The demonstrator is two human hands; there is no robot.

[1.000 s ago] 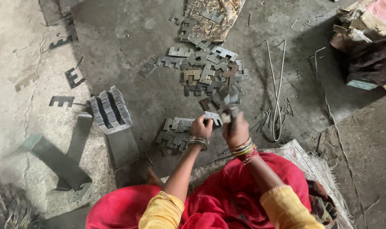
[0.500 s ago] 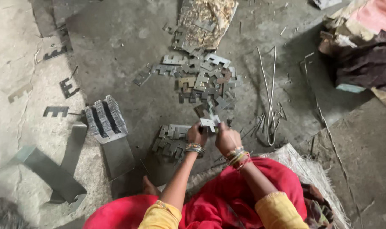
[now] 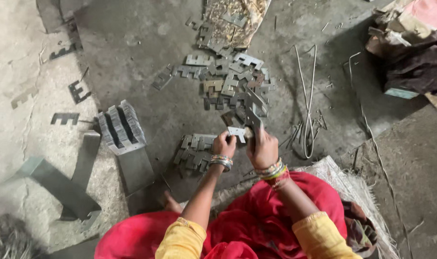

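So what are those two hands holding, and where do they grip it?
Both the left hand and right hand pinch a small flat metal stamping, one at each end; exact finger placement is unclear.

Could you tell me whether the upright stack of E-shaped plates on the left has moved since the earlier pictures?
No. The upright stack keeps its place beside the loose dark plate; only the camera shifted.
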